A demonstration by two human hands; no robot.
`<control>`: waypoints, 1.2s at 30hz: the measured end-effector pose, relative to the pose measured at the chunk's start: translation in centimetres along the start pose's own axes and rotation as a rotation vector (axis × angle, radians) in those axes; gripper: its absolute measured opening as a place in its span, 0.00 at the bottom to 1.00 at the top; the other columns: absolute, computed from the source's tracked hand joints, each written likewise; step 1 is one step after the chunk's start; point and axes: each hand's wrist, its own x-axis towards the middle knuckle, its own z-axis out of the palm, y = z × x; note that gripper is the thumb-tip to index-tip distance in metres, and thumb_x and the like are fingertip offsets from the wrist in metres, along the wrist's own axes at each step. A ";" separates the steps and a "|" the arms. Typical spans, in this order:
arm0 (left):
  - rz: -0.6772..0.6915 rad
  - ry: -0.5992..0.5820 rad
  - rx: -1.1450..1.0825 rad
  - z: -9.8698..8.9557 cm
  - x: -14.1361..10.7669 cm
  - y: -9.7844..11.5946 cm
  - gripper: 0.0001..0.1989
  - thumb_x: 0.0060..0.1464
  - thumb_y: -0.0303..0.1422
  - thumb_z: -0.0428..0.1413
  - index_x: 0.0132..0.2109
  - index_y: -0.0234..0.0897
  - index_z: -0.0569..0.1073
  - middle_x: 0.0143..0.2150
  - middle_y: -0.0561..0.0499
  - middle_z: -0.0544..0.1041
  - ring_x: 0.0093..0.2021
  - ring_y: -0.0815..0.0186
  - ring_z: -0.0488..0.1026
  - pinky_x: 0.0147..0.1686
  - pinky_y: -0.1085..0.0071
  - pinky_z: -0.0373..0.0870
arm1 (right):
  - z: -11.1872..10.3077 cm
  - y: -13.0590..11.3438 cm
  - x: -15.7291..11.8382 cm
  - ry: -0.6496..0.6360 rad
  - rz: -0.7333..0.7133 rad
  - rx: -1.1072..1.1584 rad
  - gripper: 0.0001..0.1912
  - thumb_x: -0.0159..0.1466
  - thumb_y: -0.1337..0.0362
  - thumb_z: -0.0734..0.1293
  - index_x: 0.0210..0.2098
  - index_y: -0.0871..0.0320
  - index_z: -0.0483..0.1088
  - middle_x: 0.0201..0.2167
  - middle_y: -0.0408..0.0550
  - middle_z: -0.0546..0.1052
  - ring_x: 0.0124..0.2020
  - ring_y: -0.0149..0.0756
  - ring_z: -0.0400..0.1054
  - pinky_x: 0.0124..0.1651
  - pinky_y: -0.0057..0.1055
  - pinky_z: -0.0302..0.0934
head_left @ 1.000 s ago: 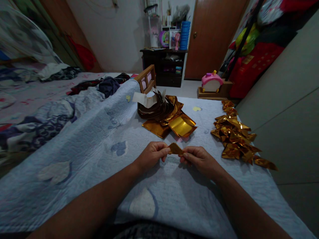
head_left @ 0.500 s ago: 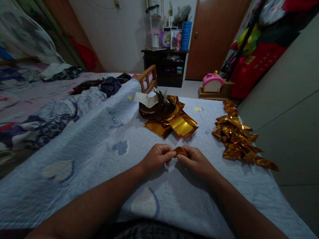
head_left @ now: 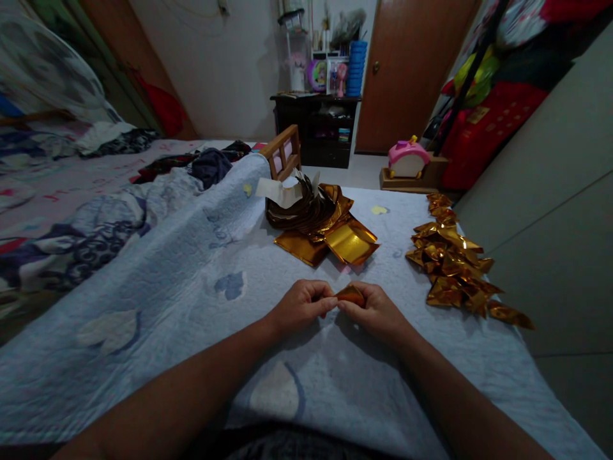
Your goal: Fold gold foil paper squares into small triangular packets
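Between my two hands is a small folded piece of gold foil paper [head_left: 351, 294], partly covered by my fingers. My left hand [head_left: 305, 304] pinches its left end between thumb and fingers. My right hand [head_left: 372, 308] grips the right side, thumb in front and fingers behind. Beyond my hands lies a fanned stack of gold foil paper [head_left: 306, 207], with loose flat sheets [head_left: 352, 241] at its near side. Off to the right, several folded gold foil pieces [head_left: 450, 265] are heaped in a long row.
A light blue quilt [head_left: 182, 338] covers the surface under my hands. A wooden rail [head_left: 282, 153] stands behind the stack. At the far edge sits a pink and white toy [head_left: 408, 158]. Rumpled clothes and bedding [head_left: 158, 191] lie left, and a pale cabinet [head_left: 550, 223] borders the right.
The folded foil paper has turned slightly in my fingers and shows more of its face. Both hands stay in nearly the same place, still pinching it.
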 end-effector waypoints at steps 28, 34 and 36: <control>-0.108 0.132 -0.129 -0.9 0.1 0.0 0.17 0.48 0.43 0.62 0.24 0.36 0.68 0.20 0.57 0.63 0.22 0.73 0.55 0.24 0.73 0.49 | -3.1 0.3 -0.8 -0.158 0.116 0.209 0.16 0.62 0.51 0.70 0.39 0.58 0.73 0.27 0.43 0.74 0.26 0.30 0.65 0.30 0.29 0.59; -0.125 0.162 -0.157 -0.6 0.2 0.2 0.16 0.46 0.42 0.61 0.24 0.36 0.67 0.19 0.58 0.60 0.21 0.73 0.53 0.24 0.73 0.47 | -1.9 0.5 -0.6 -0.101 0.006 0.250 0.28 0.60 0.56 0.73 0.56 0.53 0.61 0.32 0.40 0.71 0.26 0.29 0.64 0.27 0.26 0.59; -0.128 0.162 -0.170 -0.5 0.3 0.2 0.16 0.46 0.42 0.61 0.24 0.36 0.67 0.19 0.58 0.59 0.21 0.73 0.52 0.23 0.73 0.47 | -1.3 0.6 -0.5 -0.059 -0.080 0.186 0.27 0.60 0.60 0.73 0.55 0.51 0.60 0.33 0.39 0.70 0.27 0.30 0.64 0.29 0.27 0.59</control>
